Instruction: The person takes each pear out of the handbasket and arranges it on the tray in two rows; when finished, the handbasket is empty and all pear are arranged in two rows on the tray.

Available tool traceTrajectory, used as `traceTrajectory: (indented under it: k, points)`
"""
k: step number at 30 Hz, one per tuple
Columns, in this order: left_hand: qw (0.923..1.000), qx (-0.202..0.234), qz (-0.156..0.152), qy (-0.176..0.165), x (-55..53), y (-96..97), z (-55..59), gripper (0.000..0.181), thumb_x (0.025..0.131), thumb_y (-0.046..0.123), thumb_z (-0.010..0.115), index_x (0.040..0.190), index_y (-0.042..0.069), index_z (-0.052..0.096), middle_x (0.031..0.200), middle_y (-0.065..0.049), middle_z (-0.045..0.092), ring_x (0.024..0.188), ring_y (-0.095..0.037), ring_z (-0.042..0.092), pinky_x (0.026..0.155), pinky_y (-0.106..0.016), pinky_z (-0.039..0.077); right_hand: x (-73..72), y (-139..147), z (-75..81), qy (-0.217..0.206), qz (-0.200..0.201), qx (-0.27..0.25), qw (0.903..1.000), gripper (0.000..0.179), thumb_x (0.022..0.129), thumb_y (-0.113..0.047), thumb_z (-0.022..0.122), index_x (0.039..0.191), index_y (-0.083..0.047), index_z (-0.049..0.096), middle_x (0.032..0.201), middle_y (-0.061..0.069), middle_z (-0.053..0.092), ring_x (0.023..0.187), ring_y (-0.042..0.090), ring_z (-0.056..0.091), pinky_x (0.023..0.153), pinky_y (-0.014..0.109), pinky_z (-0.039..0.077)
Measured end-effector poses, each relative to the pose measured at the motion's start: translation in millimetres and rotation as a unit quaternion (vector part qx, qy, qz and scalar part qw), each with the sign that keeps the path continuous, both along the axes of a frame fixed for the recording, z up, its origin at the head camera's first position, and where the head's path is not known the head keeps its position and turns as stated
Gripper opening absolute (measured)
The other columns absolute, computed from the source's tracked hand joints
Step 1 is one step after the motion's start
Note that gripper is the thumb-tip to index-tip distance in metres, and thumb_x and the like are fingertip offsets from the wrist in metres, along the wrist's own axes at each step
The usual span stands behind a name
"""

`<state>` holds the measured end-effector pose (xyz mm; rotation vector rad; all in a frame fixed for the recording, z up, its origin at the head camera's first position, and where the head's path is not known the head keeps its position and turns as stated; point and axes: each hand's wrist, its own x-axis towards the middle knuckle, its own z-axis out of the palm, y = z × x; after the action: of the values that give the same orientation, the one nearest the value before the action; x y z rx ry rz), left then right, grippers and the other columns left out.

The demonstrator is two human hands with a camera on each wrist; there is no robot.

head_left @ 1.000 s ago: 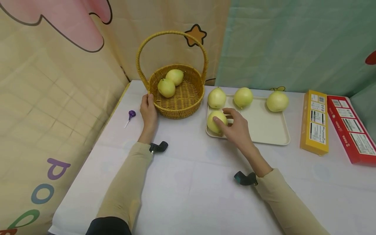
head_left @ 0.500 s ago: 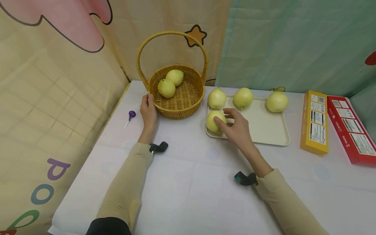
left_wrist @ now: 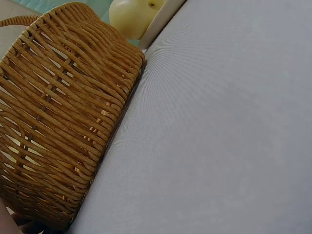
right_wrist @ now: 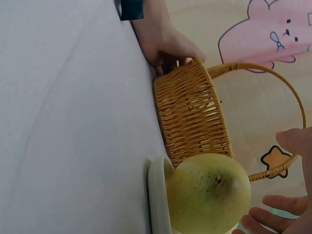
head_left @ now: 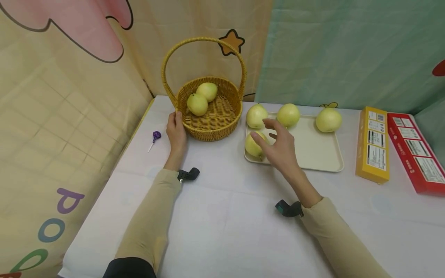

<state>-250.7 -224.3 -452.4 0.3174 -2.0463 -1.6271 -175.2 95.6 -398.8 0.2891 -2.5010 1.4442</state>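
Note:
On the table stands a wicker basket [head_left: 212, 133] with a tall arched handle and two pale green pears [head_left: 197, 104] inside. My left hand [head_left: 176, 132] grips its left side, thumb up at the rim; that hand is mostly out of the left wrist view. A cream tray [head_left: 316, 152] right of the basket bears several pears. At its front left corner lies one pear [right_wrist: 209, 195], and just above and right of it is my right hand [head_left: 281, 148], thumb and fingers spread, holding nothing. The right wrist view shows a gap between fingers and pear.
A purple-wrapped lollipop [head_left: 157, 135] lies left of my left hand. Right of the tray are a yellow box [head_left: 372, 144] and a red box [head_left: 415, 152]. Printed curtains [head_left: 347, 50] hang along the table's back edge and left side.
My right hand has risen slightly off the front left pear, its thumb and fingers spreading wider. That pear has rocked a little and stays on the tray. My left hand has kept its place.

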Motion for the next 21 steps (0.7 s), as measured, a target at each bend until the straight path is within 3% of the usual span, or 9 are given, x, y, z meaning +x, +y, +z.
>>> traceTrajectory:
  k: [10, 21]
  points:
    - [1.0000, -0.001, 0.004, -0.002, -1.0, -1.6, -0.3, 0.048, 0.113, 0.038, 0.042, 0.136, 0.001, 0.062, 0.133, -0.018, 0.068, 0.119, -0.025, 0.062, 0.104, -0.040, 0.047, -14.5, -49.9, 29.4, 0.032, 0.028, -0.030, 0.9986, 0.061, 0.094, -0.035, 0.079, 0.144, -0.007, 0.059, 0.145, 0.010, 0.062, 0.137, 0.028, 0.055, 0.113, 0.048, 0.047]
    - [1.0000, 0.003, 0.005, 0.004, -0.9, -0.2, 0.3, 0.045, 0.112, 0.033, 0.045, 0.136, -0.001, 0.062, 0.133, -0.020, 0.067, 0.119, -0.028, 0.062, 0.105, -0.042, 0.047, -42.0, -106.9, 31.3, 0.022, 0.037, -0.056, 0.9975, 0.064, 0.093, -0.034, 0.079, 0.146, -0.008, 0.056, 0.144, 0.010, 0.062, 0.136, 0.025, 0.054, 0.114, 0.041, 0.045]
